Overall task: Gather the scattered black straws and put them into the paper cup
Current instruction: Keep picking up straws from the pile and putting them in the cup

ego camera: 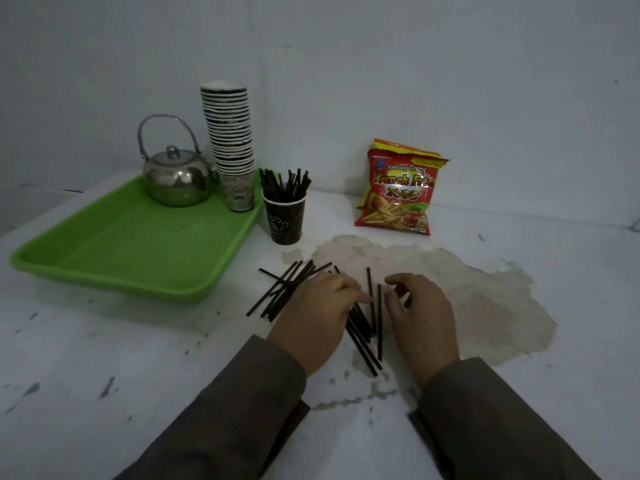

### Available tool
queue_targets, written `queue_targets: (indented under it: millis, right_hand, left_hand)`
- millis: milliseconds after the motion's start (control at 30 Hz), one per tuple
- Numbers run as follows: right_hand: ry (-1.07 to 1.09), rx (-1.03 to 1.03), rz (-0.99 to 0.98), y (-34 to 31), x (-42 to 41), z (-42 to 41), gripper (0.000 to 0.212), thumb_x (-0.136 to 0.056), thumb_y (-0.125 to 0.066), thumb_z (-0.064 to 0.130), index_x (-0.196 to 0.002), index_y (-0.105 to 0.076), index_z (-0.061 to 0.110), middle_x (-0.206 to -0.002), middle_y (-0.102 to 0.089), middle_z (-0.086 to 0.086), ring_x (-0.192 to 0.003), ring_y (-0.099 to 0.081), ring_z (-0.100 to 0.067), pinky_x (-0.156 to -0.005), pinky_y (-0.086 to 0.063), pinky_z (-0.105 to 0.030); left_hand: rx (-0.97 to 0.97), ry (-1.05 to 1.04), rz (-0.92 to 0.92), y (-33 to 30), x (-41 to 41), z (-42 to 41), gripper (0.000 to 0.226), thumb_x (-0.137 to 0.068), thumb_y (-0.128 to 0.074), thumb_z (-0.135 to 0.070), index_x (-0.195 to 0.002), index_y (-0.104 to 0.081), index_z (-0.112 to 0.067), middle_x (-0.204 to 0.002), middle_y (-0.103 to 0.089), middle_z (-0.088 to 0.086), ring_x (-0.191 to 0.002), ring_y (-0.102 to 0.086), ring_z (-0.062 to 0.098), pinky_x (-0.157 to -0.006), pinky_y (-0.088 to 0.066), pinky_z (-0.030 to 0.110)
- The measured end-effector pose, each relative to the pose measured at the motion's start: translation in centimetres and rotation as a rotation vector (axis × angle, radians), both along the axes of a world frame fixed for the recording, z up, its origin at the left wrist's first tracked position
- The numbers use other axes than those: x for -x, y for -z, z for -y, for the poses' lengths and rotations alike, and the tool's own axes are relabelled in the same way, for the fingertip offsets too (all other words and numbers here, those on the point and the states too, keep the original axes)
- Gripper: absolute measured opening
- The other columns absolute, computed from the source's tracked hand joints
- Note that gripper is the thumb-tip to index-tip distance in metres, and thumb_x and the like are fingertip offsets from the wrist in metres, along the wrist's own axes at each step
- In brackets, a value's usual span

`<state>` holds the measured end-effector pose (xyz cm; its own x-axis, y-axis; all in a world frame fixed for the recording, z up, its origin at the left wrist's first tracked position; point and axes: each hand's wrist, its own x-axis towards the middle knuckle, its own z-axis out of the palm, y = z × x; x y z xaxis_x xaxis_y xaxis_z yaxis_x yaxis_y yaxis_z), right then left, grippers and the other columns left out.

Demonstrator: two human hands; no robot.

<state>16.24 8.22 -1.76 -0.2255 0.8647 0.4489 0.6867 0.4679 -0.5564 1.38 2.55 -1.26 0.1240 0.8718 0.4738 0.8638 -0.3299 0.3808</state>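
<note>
Head view: both hands rest over loose straws (284, 289) on counter (104, 341). Left hand (317, 315) flat, fingers together; right hand (420, 317) curled, spread, pinching nothing. Cup (284, 218) beyond holds straws.

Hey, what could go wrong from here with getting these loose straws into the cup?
1. The cup is already crowded with straws, so pushing more in may tip it.
2. The loose straws lie crossed in a fan; the hands, left and right, may leave some behind.
3. A dropped straw could roll away.
</note>
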Motion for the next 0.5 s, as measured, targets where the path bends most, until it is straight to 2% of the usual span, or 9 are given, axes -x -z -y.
queue_targets:
  millis: [100, 167, 300, 400, 467, 500]
  right_hand:
    - [0.062, 0.013, 0.068, 0.2, -0.4, -0.4, 0.017, -0.087, -0.056, 0.027, -0.095, -0.063, 0.014, -0.082, -0.060, -0.002, -0.078, -0.053, -0.020, -0.070, -0.045, -0.036]
    - [0.086, 0.045, 0.121, 0.3, -0.4, -0.5, 0.019, -0.087, -0.055, 0.034, -0.088, -0.061, 0.016, -0.079, -0.056, 0.001, -0.077, -0.053, -0.021, -0.070, -0.046, -0.039]
    - [0.103, 0.099, 0.257, 0.6, 0.0, -0.6, 0.029, -0.085, -0.051, 0.048, -0.073, -0.052, 0.022, -0.072, -0.050, 0.006, -0.074, -0.050, -0.019, -0.070, -0.042, -0.035]
    - [0.121, 0.067, 0.310, 0.8, 0.3, -0.7, 0.032, -0.083, -0.051, 0.053, -0.073, -0.051, 0.023, -0.072, -0.049, 0.006, -0.073, -0.043, -0.016, -0.068, -0.035, -0.032]
    - [0.120, 0.054, 0.324, 1.0, 0.2, -0.8, 0.030, -0.082, -0.053, 0.052, -0.074, -0.050, 0.023, -0.075, -0.052, 0.004, -0.073, -0.039, -0.015, -0.068, -0.032, -0.031]
    - [0.115, 0.054, 0.323, 1.0, 0.2, -0.8, 0.029, -0.082, -0.054, 0.051, -0.075, -0.050, 0.023, -0.078, -0.054, 0.003, -0.074, -0.038, -0.015, -0.069, -0.032, -0.032]
  left_hand:
    - [0.009, 0.044, -0.079, 0.1, 0.1, 0.1, 0.044, -0.076, -0.048, 0.008, -0.107, -0.065, -0.018, -0.110, -0.065, 0.004, -0.104, -0.054, 0.023, -0.088, -0.043, 0.036]
    - [0.028, 0.102, -0.120, 0.0, 0.4, 0.3, 0.041, -0.076, -0.049, 0.008, -0.104, -0.067, -0.016, -0.107, -0.067, 0.005, -0.101, -0.058, 0.024, -0.087, -0.046, 0.037]
    - [0.113, 0.271, -0.210, -0.5, 1.0, -0.1, 0.025, -0.073, -0.065, 0.003, -0.093, -0.071, -0.010, -0.099, -0.072, 0.009, -0.093, -0.066, 0.024, -0.087, -0.048, 0.034]
    - [0.217, 0.284, -0.213, -1.2, 1.1, -0.2, 0.022, -0.077, -0.066, -0.004, -0.098, -0.070, -0.008, -0.108, -0.070, 0.011, -0.102, -0.063, 0.022, -0.090, -0.042, 0.027]
    - [0.196, 0.287, -0.227, -1.5, 0.9, -0.2, 0.018, -0.073, -0.070, -0.005, -0.090, -0.073, -0.008, -0.098, -0.073, 0.010, -0.093, -0.066, 0.021, -0.083, -0.043, 0.023]
    - [0.189, 0.281, -0.239, -1.6, 0.8, -0.2, 0.016, -0.074, -0.069, -0.007, -0.090, -0.072, -0.009, -0.099, -0.073, 0.008, -0.094, -0.066, 0.020, -0.085, -0.040, 0.022]
